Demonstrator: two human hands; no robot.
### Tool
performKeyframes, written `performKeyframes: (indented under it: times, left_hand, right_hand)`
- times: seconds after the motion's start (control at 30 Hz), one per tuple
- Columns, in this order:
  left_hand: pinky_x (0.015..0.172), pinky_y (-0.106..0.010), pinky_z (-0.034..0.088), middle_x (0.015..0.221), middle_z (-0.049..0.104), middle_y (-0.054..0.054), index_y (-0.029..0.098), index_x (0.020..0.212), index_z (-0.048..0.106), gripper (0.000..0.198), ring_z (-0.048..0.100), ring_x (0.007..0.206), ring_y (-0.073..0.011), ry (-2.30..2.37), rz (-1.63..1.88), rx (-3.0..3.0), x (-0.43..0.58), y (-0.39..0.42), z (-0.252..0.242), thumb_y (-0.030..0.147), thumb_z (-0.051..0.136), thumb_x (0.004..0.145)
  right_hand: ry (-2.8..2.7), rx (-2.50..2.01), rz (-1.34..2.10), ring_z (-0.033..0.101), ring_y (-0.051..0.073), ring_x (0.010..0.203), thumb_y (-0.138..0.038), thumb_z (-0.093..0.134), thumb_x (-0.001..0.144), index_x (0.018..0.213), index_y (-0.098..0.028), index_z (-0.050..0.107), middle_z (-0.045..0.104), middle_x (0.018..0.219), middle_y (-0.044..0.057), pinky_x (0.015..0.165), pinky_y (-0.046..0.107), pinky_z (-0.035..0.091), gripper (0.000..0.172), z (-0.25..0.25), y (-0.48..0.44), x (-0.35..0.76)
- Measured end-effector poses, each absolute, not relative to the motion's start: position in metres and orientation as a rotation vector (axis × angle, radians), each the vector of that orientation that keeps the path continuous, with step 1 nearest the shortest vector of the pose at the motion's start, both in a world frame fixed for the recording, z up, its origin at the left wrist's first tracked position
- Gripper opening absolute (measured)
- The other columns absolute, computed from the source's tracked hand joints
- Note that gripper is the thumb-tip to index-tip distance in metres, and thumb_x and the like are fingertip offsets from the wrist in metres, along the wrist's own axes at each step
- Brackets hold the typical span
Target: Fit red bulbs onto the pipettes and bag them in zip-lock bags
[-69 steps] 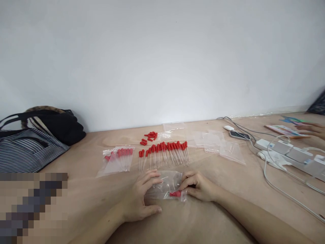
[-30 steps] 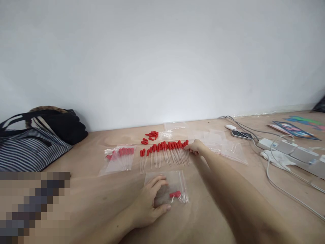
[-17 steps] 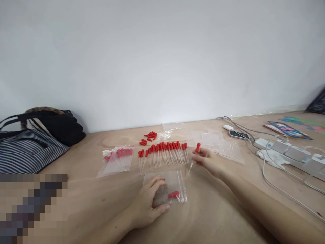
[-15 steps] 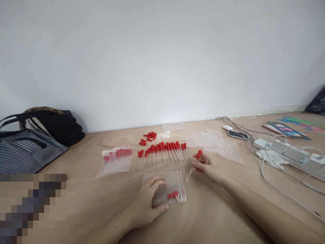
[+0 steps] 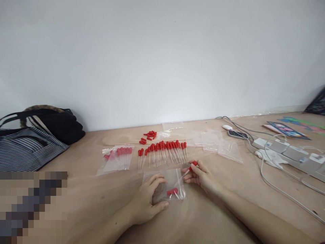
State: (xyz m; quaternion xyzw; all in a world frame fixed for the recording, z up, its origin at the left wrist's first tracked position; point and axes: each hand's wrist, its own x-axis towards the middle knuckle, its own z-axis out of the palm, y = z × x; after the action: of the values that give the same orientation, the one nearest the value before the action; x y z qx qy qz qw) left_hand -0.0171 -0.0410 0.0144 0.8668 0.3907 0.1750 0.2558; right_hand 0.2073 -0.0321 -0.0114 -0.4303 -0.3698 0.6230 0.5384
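My right hand [image 5: 200,178] pinches a glass dropper [image 5: 194,163] by its red bulb, with the thin tip pointing left at the open end of a clear zip bag [image 5: 174,176]. Inside that bag lies a red-bulbed dropper [image 5: 172,191]. My left hand [image 5: 149,196] rests on the bag's left part, fingers and thumb spread. Behind the bag is a row of red-topped droppers [image 5: 162,150], with loose red bulbs [image 5: 149,135] and bare glass tubes [image 5: 164,135] beyond. Whether the held tip is inside the bag is hard to tell.
Filled zip bags [image 5: 118,159] lie left of the row, flat clear bags [image 5: 210,140] to its right. A power strip [image 5: 289,154] with cables and a small black device [image 5: 238,134] are at the right. A striped bag [image 5: 30,149] stands at the left.
My right hand has moved left and slightly nearer with the dropper, whose tip has swung from pointing down to pointing left over the bag's edge. My left hand is nearly unmoved.
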Motion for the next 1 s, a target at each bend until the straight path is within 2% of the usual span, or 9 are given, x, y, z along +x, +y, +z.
performKeyframes:
  times: [0.13, 0.23, 0.4, 0.53, 0.63, 0.8, 0.87, 0.93, 1.0]
  left_hand:
    - [0.089, -0.041, 0.036, 0.12, 0.045, -0.006, 0.024, 0.109, 0.045, 0.045, 0.043, 0.108, -0.0258, 1.068, 0.497, 2.351, -0.017, -0.041, 0.013, 0.029, 0.06, 0.066]
    - [0.089, -0.04, 0.037, 0.12, 0.044, -0.006, 0.024, 0.111, 0.043, 0.048, 0.043, 0.108, -0.0254, 1.056, 0.507, 2.352, -0.018, -0.04, 0.011, 0.031, 0.06, 0.067]
    - [0.09, -0.04, 0.036, 0.122, 0.041, -0.006, 0.025, 0.114, 0.039, 0.051, 0.041, 0.11, -0.0248, 1.039, 0.493, 2.358, -0.02, -0.038, 0.007, 0.033, 0.059, 0.068]
    - [0.089, -0.039, 0.037, 0.119, 0.042, -0.007, 0.024, 0.113, 0.038, 0.05, 0.042, 0.108, -0.0238, 1.035, 0.495, 2.366, -0.019, -0.039, 0.009, 0.03, 0.059, 0.069]
    - [0.089, -0.039, 0.037, 0.118, 0.043, -0.007, 0.023, 0.113, 0.038, 0.05, 0.044, 0.107, -0.0239, 1.051, 0.497, 2.358, -0.018, -0.041, 0.011, 0.03, 0.059, 0.068]
    - [0.088, -0.039, 0.037, 0.116, 0.044, -0.007, 0.022, 0.111, 0.04, 0.048, 0.044, 0.106, -0.0235, 1.047, 0.514, 2.362, -0.017, -0.041, 0.012, 0.031, 0.06, 0.068]
    - [0.088, -0.039, 0.037, 0.116, 0.045, -0.007, 0.022, 0.11, 0.041, 0.047, 0.044, 0.106, -0.0234, 1.047, 0.509, 2.36, -0.017, -0.041, 0.012, 0.03, 0.06, 0.068]
    - [0.088, -0.038, 0.037, 0.116, 0.045, -0.007, 0.021, 0.109, 0.042, 0.046, 0.044, 0.106, -0.0236, 1.049, 0.503, 2.361, -0.017, -0.041, 0.013, 0.03, 0.06, 0.068]
    - [0.088, -0.039, 0.037, 0.116, 0.045, -0.008, 0.021, 0.108, 0.043, 0.045, 0.044, 0.106, -0.0239, 1.047, 0.499, 2.365, -0.017, -0.041, 0.014, 0.029, 0.06, 0.067]
  right_hand:
    - [-1.07, -1.089, 1.451, 0.057, 0.011, 0.056, -0.039, 0.066, 0.06, 0.079, -0.016, 0.053, 0.058, 0.065, -0.001, 0.058, 0.026, 0.047, 0.033, -0.013, -0.035, 0.206]
    - [-1.183, -1.118, 1.359, 0.053, 0.009, 0.054, -0.036, 0.068, 0.058, 0.08, -0.016, 0.053, 0.057, 0.062, -0.002, 0.054, 0.024, 0.044, 0.033, -0.015, -0.036, 0.207]
    - [-1.444, -1.203, 1.225, 0.052, 0.01, 0.054, -0.031, 0.069, 0.059, 0.071, -0.015, 0.057, 0.06, 0.063, 0.0, 0.053, 0.023, 0.04, 0.023, -0.019, -0.035, 0.207]
    - [-1.702, -1.248, 1.124, 0.054, 0.013, 0.055, -0.029, 0.06, 0.068, 0.072, -0.016, 0.065, 0.062, 0.06, 0.001, 0.053, 0.024, 0.041, 0.015, -0.014, -0.036, 0.202]
    - [-1.864, -1.177, 1.078, 0.059, 0.016, 0.065, -0.025, 0.05, 0.074, 0.078, -0.018, 0.068, 0.066, 0.068, 0.001, 0.061, 0.026, 0.044, 0.02, -0.007, -0.037, 0.198]
    - [-1.984, -1.122, 1.115, 0.06, 0.016, 0.072, -0.02, 0.047, 0.074, 0.078, -0.017, 0.068, 0.068, 0.075, 0.001, 0.066, 0.024, 0.045, 0.022, -0.004, -0.031, 0.203]
    - [-1.93, -1.285, 1.074, 0.061, 0.015, 0.068, -0.019, 0.049, 0.071, 0.076, -0.017, 0.067, 0.068, 0.072, 0.001, 0.062, 0.023, 0.045, 0.019, -0.003, -0.017, 0.214]
    - [-1.771, -1.632, 0.832, 0.061, 0.015, 0.067, -0.017, 0.051, 0.066, 0.07, -0.017, 0.065, 0.067, 0.07, 0.0, 0.06, 0.021, 0.045, 0.014, -0.001, 0.006, 0.228]
    - [-1.662, -1.786, 0.692, 0.06, 0.017, 0.07, -0.018, 0.052, 0.066, 0.069, -0.014, 0.063, 0.066, 0.071, 0.004, 0.061, 0.023, 0.044, 0.012, 0.001, 0.032, 0.24]
